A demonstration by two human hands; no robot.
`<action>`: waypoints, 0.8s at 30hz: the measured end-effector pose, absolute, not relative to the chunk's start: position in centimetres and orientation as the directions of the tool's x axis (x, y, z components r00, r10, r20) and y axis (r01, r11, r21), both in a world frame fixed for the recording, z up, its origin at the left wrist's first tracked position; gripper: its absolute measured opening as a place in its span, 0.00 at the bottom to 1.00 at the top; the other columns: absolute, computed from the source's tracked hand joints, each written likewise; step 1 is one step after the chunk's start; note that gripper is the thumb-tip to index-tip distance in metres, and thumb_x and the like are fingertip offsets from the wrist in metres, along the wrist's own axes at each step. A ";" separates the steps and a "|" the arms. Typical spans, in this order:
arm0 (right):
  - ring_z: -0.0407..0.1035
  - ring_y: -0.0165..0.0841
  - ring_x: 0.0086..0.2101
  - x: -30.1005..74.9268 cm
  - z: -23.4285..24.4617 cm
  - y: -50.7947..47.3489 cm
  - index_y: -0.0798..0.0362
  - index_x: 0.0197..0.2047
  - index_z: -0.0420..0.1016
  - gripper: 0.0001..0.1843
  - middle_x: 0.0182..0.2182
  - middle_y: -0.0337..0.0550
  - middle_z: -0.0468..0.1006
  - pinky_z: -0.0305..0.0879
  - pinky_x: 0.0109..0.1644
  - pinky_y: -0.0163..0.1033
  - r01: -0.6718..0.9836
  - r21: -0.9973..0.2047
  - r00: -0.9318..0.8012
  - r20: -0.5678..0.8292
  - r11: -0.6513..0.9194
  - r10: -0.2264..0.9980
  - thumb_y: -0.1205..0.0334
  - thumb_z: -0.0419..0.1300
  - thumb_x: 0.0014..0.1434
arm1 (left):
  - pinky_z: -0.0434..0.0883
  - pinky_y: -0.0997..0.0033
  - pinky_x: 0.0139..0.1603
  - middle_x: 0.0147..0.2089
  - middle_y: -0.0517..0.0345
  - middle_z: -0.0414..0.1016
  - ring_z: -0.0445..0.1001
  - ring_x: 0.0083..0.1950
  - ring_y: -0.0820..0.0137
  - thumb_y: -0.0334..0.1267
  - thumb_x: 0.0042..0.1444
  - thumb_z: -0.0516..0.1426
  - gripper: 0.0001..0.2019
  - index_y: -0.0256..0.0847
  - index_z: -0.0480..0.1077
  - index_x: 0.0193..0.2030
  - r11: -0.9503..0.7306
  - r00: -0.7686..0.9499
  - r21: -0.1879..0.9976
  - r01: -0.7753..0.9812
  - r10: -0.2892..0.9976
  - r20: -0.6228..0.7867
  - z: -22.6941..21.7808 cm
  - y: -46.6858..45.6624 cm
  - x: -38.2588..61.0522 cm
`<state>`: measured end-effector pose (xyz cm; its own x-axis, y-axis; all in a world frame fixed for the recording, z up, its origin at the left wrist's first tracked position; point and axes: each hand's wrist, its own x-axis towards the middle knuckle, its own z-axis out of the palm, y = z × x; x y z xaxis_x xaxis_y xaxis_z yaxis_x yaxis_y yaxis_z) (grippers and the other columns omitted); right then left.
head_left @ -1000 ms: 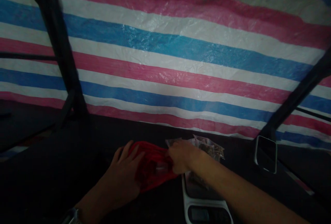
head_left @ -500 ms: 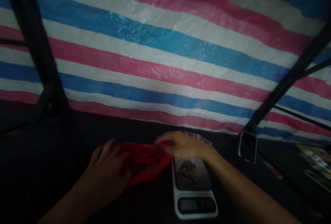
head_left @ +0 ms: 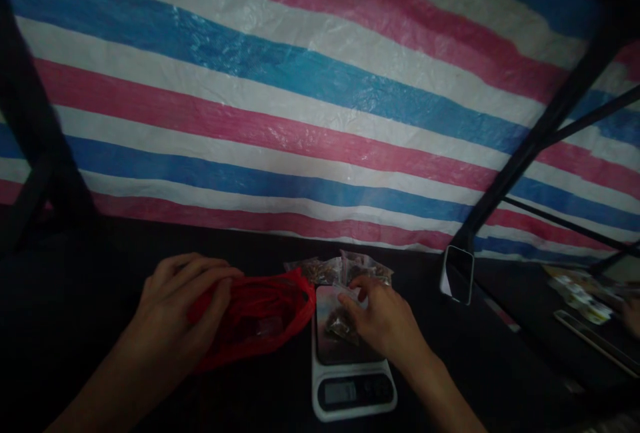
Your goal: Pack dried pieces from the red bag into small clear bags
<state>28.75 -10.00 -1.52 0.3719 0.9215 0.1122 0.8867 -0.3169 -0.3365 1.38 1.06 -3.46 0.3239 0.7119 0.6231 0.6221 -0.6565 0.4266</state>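
Observation:
A red plastic bag [head_left: 295, 326] lies with its mouth spread, and my left hand [head_left: 185, 306] grips its left rim between thumb and fingers. Something small and clear shows inside it. To its right is a white kitchen scale [head_left: 320, 386] with a dark display panel. A small clear zip bag [head_left: 341, 326] with dark contents rests on the scale's plate. Over the plate, my right hand [head_left: 385, 316] has thumb and forefinger closed at this bag's upper edge. Behind the scale lie more clear bags [head_left: 320, 270] with brownish contents.
A phone [head_left: 459, 275] leans against a dark slanted post [head_left: 520, 160] at the right. Farther right are a yellow-white package [head_left: 585, 300], a flat pale-edged device [head_left: 595, 340] and part of another person's hand [head_left: 633, 316]. Striped plastic sheeting [head_left: 280, 126] hangs behind the dark table.
My right hand has left the red bag's right rim and come down to the zip bag on the scale. The red bag's mouth is wider, and the view has shifted right.

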 end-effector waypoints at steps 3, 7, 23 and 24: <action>0.81 0.48 0.44 28.2 -0.9 -9.9 0.49 0.52 0.79 0.15 0.44 0.51 0.86 0.68 0.46 0.45 0.887 -0.298 0.399 0.110 -0.353 0.910 0.52 0.58 0.71 | 0.73 0.49 0.53 0.40 0.55 0.83 0.74 0.50 0.50 0.43 0.61 0.52 0.10 0.53 0.76 0.38 -0.679 0.296 0.485 0.551 0.702 0.647 -2.2 0.1 1.7; 0.81 0.51 0.48 27.5 -0.6 -10.0 0.51 0.55 0.77 0.17 0.49 0.56 0.85 0.68 0.49 0.48 0.884 -0.212 0.443 0.091 -0.417 0.892 0.51 0.56 0.72 | 0.73 0.53 0.50 0.40 0.56 0.80 0.75 0.47 0.53 0.43 0.62 0.52 0.08 0.54 0.73 0.39 -0.684 0.245 0.504 0.528 0.691 0.680 -2.1 -0.4 1.8; 0.79 0.37 0.39 28.2 -2.4 -8.9 0.48 0.48 0.73 0.09 0.36 0.38 0.81 0.69 0.46 0.40 0.729 -0.685 0.329 0.369 0.015 0.869 0.67 0.60 0.65 | 0.78 0.69 0.49 0.45 0.57 0.87 0.84 0.48 0.61 0.51 0.63 0.57 0.13 0.50 0.81 0.41 -0.468 0.250 0.862 0.196 0.874 0.417 -2.7 -3.6 6.2; 0.78 0.36 0.40 27.9 -2.2 -9.0 0.47 0.46 0.73 0.07 0.37 0.38 0.81 0.69 0.48 0.39 0.727 -0.677 0.277 0.441 0.114 0.853 0.66 0.60 0.65 | 0.78 0.69 0.50 0.47 0.56 0.87 0.84 0.50 0.61 0.52 0.62 0.57 0.14 0.50 0.81 0.43 -0.382 0.249 0.911 0.156 0.908 0.338 -2.9 -3.8 6.7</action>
<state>27.90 -9.00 -2.24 0.2773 0.8534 0.4413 0.7267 0.1142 -0.6774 6.70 -3.81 -2.94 0.2490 0.9077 0.3379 0.1560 -0.3819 0.9110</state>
